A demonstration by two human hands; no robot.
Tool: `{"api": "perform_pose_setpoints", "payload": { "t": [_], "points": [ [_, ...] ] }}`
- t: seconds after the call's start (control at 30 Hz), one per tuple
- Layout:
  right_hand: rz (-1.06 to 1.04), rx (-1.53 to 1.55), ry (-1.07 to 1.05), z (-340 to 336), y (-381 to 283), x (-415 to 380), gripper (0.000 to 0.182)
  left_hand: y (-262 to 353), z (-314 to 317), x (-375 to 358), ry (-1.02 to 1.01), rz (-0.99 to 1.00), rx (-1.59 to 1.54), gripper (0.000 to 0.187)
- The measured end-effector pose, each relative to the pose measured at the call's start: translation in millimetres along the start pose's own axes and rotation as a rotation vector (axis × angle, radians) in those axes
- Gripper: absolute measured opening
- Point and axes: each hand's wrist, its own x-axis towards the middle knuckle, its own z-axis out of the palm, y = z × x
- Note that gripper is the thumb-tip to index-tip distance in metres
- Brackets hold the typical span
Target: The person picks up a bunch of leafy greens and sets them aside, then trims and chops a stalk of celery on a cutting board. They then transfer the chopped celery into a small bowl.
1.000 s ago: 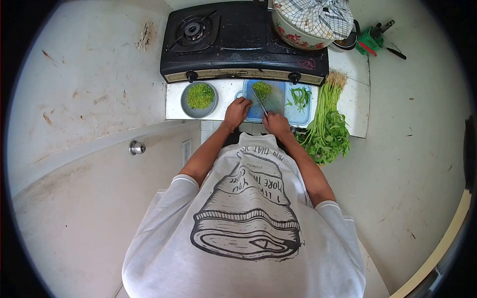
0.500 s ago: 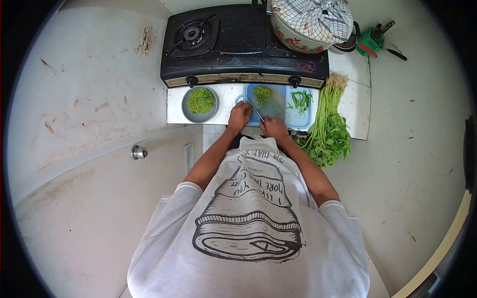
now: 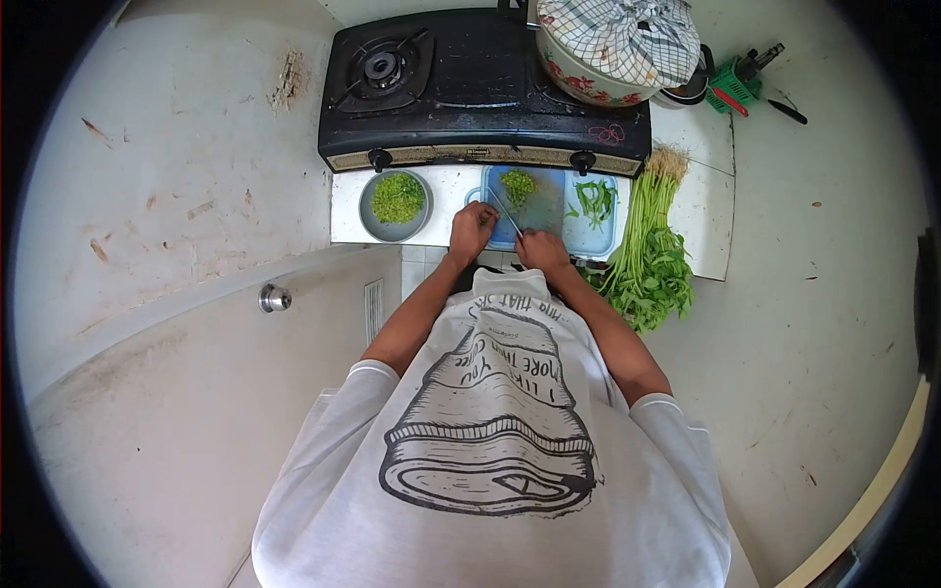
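My right hand (image 3: 541, 251) grips a knife (image 3: 505, 213), its thin blade slanting up and left over the blue cutting board (image 3: 546, 218). My left hand (image 3: 473, 227) is closed at the board's left edge, close to the blade, fingertips pinched together. Whatever those fingertips hold is too small to make out. Beyond the blade lies a small pile of chopped green stems (image 3: 517, 186). Cut leaves (image 3: 594, 201) rest on the lighter right-hand part of the blue surface. A grey bowl (image 3: 426, 218) on the left contains more finely chopped greens (image 3: 396, 199).
Behind the board stands a black gas stove (image 3: 470, 122) with a cloth-covered floral pot (image 3: 598, 83). A bundle of leafy greens with roots (image 3: 647, 230) hangs over the counter edge at right. Further back is a green basket (image 3: 727, 86) with utensils. A door knob (image 3: 275, 299) is at left.
The knife blade has shifted slightly, and more of its length shows, its tip reaching farther up the board. Both hands stay in nearly the same place.
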Motion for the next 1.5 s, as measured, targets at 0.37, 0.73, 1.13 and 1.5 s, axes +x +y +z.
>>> {"api": "perform_pose_setpoints", "payload": {
  "t": [0.37, 0.73, 1.13, 1.5],
  "points": [
    [-0.001, -0.020, -0.024, 4.2, -8.1, 2.1, 0.040, 3.3, -3.6, -1.0, -0.029, 0.010, 0.083, 0.006],
    [0.011, -0.011, -0.040, -3.4, -5.6, 1.5, 0.039, -0.1, -5.3, -6.0, -0.040, 0.134, 0.139, 0.008],
    [-0.015, -0.031, -0.053, -11.8, -15.1, -2.7, 0.040, -5.8, -4.4, -1.7, -0.063, 0.023, 0.084, 0.011],
    [-0.020, -0.030, -0.053, 0.3, -8.7, 5.2, 0.042, -6.4, -1.1, -3.6, 0.004, 0.057, 0.041, 0.008]
  ]
}}
